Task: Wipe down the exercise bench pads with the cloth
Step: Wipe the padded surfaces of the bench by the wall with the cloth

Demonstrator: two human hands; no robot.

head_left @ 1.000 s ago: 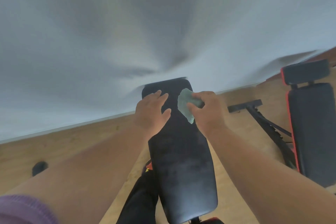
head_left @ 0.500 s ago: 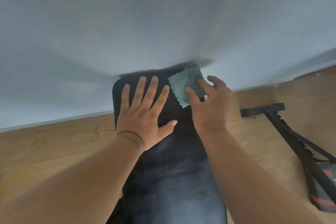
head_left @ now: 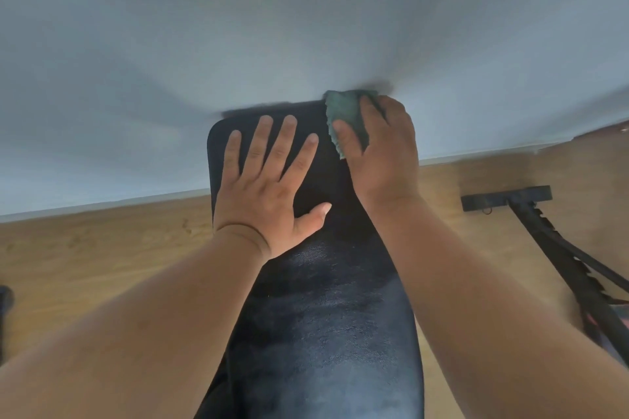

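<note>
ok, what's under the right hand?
The green cloth, held down under the right hand at the far right corner of the black bench pad. Part of the cloth sticks out past the fingers; the rest, and the pad beneath, is covered.

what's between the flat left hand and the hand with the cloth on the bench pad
Only bare black padded bench pad lies between the left hand and the right hand holding the green cloth, head view.
</note>
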